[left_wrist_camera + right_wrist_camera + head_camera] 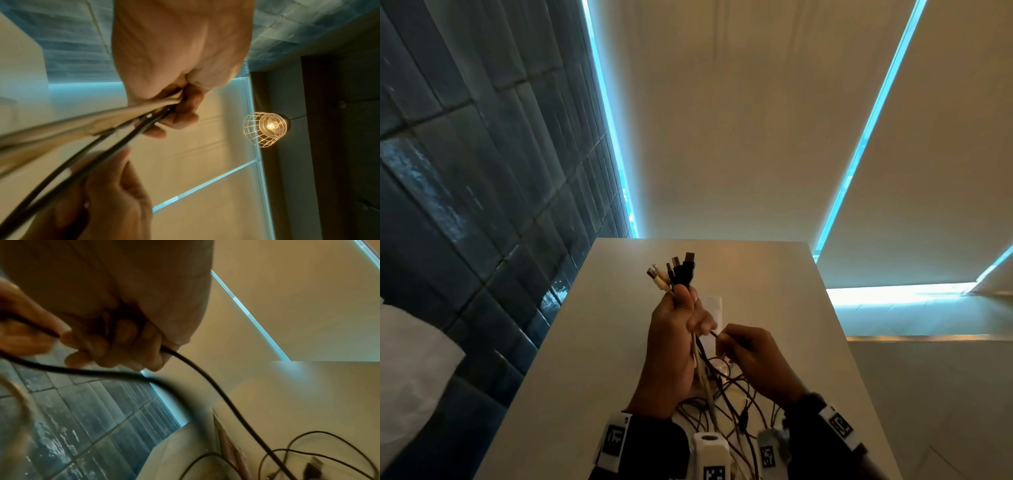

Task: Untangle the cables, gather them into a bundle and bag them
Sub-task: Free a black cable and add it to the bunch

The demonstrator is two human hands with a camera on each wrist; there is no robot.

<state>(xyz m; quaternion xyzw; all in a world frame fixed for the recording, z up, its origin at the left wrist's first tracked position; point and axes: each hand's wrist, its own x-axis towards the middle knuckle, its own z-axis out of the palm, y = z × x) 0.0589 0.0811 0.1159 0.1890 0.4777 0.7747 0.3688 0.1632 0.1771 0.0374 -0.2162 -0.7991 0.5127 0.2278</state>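
Note:
My left hand (681, 318) grips a bunch of cables upright above the white table (619, 342), with several black and white USB plugs (674, 272) fanning out above the fist. White and dark cords (115, 123) run out of that fist (176, 104). My right hand (743, 346), just right of it, pinches one thin dark cable (205, 374), fingers (115, 344) curled round it. The cable tails (726, 401) hang down into a loose tangle on the table between my wrists. A clear bag (714, 306) lies flat behind my left hand, mostly hidden.
The table is narrow; a dark tiled wall (465, 171) runs along its left side and beige roller blinds (739, 120) stand behind it. A window ledge (914, 337) lies to the right. A caged lamp (267, 129) hangs overhead. Loose cable loops (320, 451) lie on the table.

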